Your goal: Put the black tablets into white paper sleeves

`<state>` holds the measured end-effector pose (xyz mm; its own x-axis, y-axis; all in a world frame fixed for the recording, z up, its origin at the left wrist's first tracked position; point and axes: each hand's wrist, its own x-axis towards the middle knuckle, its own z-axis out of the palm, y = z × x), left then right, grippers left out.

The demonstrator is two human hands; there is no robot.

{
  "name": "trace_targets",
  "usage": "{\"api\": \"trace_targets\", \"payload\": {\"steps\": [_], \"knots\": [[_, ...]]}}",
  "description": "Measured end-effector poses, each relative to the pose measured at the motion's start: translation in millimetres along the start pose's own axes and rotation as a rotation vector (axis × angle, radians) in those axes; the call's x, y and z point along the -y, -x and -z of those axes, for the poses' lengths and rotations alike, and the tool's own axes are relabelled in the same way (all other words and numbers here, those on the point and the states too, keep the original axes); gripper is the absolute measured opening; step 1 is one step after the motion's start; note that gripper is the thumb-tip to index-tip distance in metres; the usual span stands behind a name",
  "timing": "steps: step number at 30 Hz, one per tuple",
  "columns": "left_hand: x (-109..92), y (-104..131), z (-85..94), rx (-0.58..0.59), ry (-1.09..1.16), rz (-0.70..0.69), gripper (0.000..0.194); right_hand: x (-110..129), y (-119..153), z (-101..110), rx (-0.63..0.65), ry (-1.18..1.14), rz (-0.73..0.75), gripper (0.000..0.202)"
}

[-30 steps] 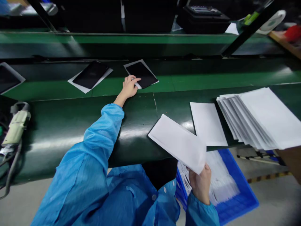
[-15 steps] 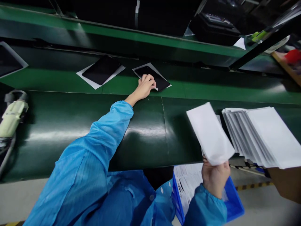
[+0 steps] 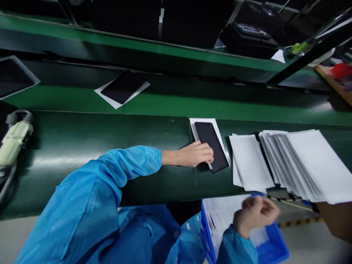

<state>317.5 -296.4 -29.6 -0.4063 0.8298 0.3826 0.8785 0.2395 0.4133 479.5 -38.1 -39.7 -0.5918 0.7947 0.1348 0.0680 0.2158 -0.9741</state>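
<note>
Right of centre, the left hand (image 3: 194,154) curls its fingers together, apparently pinching the black touchscreen device (image 3: 210,135) and white sheet (image 3: 215,125) beneath by their edges, presumably to keep them together. Lower right, the right hand's (image 3: 255,214) fingers fold inward, visibly empty.

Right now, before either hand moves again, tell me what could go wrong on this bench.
The dark tablet lies askew on its white sheet, with the left hand at one side; a quick pull might slide them apart.

The white envelopes reach the bench's front edge, close to the right hand; a knock could drop one, perhaps into the blue bin.

The fanned white stack could spread if bumped.
</note>
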Motion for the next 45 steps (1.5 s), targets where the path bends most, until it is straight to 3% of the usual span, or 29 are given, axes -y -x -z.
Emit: {"api": "trace_targets", "payload": {"steps": [1,5,10,14,18,23,28,32,34,38,41,45], "knots": [[-11,4,-4.2,0.001,0.016,-0.04,0.024,4,17,-3,0.052,-0.008,0.006,0.038],[-41,20,-12.6,0.0,0.064,-0.14,0.022,23,67,-21,0.492,-0.056,-0.2,0.046],[-46,27,-9.1,-0.001,0.033,-0.277,0.017,34,66,-33,0.56,-0.085,-0.353,0.052],[-38,25,-6.0,0.03,-0.055,-0.331,0.029,29,59,-32,0.605,-0.148,-0.374,0.053],[-31,23,-10.1,0.128,0.034,-0.284,0.026,18,63,-32,0.571,-0.187,-0.362,0.051],[-30,27,-7.6,0.232,0.263,0.02,0.022,7,75,-32,0.402,-0.316,-0.304,0.05],[-10,59,18.4,0.135,0.159,0.049,0.028,3,86,-14,0.076,-0.354,-0.149,0.054],[5,80,37.2,0.098,0.055,0.152,0.055,-6,84,7,-0.06,-0.376,-0.145,0.065],[1,80,43.2,0.18,-0.01,0.17,0.06,-12,81,12,-0.075,-0.393,-0.186,0.08],[-25,66,45.5,0.393,-0.178,0.243,0.045,-21,76,11,-0.042,-0.43,-0.248,0.102],[-42,58,42.1,0.476,-0.27,0.286,0.03,-22,75,6,0.002,-0.458,-0.258,0.1],[-54,56,40.3,0.471,-0.322,0.245,0.035,-19,77,3,0.058,-0.483,-0.291,0.093]]}}
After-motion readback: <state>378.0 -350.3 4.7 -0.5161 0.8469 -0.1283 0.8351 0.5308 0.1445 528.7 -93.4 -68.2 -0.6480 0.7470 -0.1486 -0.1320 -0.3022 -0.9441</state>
